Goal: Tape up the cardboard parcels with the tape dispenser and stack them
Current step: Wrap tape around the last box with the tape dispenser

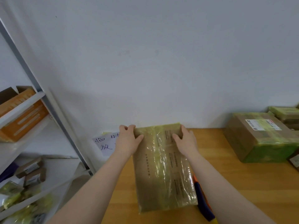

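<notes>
Plainly, from the head view, the taped cardboard parcel (163,172) lies flat on the wooden tabletop (242,191), straight ahead of the person. Its long axis runs away from the body toward the wall, its near short end closest to the camera. Glossy yellowish tape covers most of its top face.

Both hands hold the far short end. The left hand (127,138) grips the far-left corner, its fingers (127,127) curled over the edge and its thumb pressed on the top face. The right hand (186,139) grips near the far-right corner the same way, fingers wrapped over the far edge, thumb on top. Neither hand is nearer; they sit level with each other, one at each side of the parcel's width.

The tape dispenser (204,202), blue and orange, lies on the tabletop along the parcel's right long edge, partly hidden under it and held by no hand.

The taped parcels (258,136) already stacked stand well apart to the right, against the wall. Stacking this one there would likely mean lifting it and carrying it rightward, so the right hand leads. With the grip only at the far end, the near end may sag or drag over the dispenser.
</notes>
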